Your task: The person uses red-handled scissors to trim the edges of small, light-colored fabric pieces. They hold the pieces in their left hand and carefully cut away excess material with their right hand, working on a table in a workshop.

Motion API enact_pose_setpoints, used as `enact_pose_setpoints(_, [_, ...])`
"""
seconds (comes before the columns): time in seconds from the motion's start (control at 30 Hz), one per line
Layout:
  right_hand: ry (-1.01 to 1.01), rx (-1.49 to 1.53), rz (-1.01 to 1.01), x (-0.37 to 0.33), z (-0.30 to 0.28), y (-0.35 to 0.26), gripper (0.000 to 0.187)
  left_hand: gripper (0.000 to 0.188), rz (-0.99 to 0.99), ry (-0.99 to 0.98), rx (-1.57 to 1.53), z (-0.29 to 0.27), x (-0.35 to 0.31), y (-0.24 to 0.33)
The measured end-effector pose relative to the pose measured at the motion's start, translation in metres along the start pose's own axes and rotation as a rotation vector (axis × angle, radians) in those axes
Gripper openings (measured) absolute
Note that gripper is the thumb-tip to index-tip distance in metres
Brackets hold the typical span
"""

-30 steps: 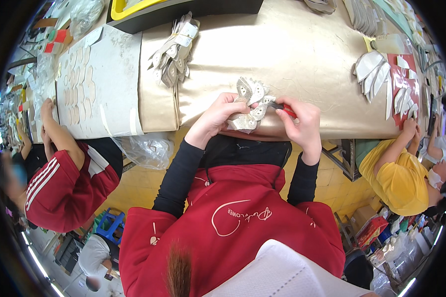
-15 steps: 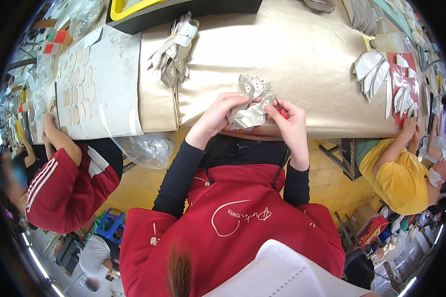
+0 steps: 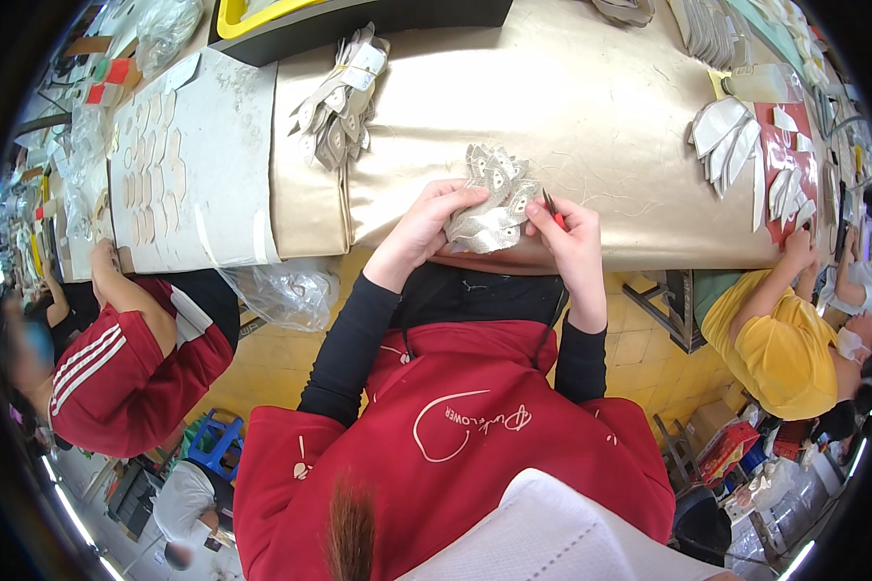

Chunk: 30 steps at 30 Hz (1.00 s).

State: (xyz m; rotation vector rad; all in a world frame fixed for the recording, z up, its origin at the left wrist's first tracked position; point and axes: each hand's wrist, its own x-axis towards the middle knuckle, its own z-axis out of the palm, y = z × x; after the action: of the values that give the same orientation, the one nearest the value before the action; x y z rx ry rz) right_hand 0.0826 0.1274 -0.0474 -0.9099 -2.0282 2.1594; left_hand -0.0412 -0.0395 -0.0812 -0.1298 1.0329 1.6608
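Observation:
A bundle of grey fabric pieces [image 3: 494,225] with small holes fans out over the near edge of the gold-covered table. My left hand [image 3: 426,225] grips it from the left, thumb on top. Close by on the right, my right hand [image 3: 570,242] is closed round small scissors or thread snips [image 3: 556,213] with red handles and dark pointed tips. The snips point up and away, and the right fingertips sit at the bundle's right edge. Loose pale threads [image 3: 591,169] lie scattered on the gold cover just beyond.
Another tied bundle of grey pieces [image 3: 344,92] lies at the back left. A black tray with a yellow rim [image 3: 358,21] stands behind it. White pieces [image 3: 727,140] and a red board [image 3: 780,223] are at the right. Co-workers in red [image 3: 131,373] and yellow [image 3: 785,344] sit either side.
My right hand has shifted slightly right with the snips, their tips now turned more upright. The bundle has tilted a little in my left hand. The co-worker at left has moved an arm.

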Motion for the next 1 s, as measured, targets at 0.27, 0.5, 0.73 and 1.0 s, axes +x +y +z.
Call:
enact_pose_setpoints(0.27, [0.016, -0.020, 0.025, 0.001, 0.001, -0.001, 0.019, 0.019, 0.021, 0.040, 0.067, 0.007, -0.002, -0.001])
enact_pose_setpoints(0.5, [0.002, -0.056, 0.015, 0.004, -0.001, 0.006, 0.019, 0.020, 0.054, 0.059, 0.067, 0.014, -0.002, 0.000])
enact_pose_setpoints(0.73, [-0.004, -0.100, 0.026, 0.004, -0.003, 0.009, 0.019, 0.023, 0.030, 0.071, 0.099, 0.015, -0.002, 0.002])
enact_pose_setpoints(1.0, [0.005, -0.111, 0.012, 0.005, -0.001, 0.011, 0.022, 0.026, 0.056, 0.127, 0.129, 0.020, -0.005, 0.004])
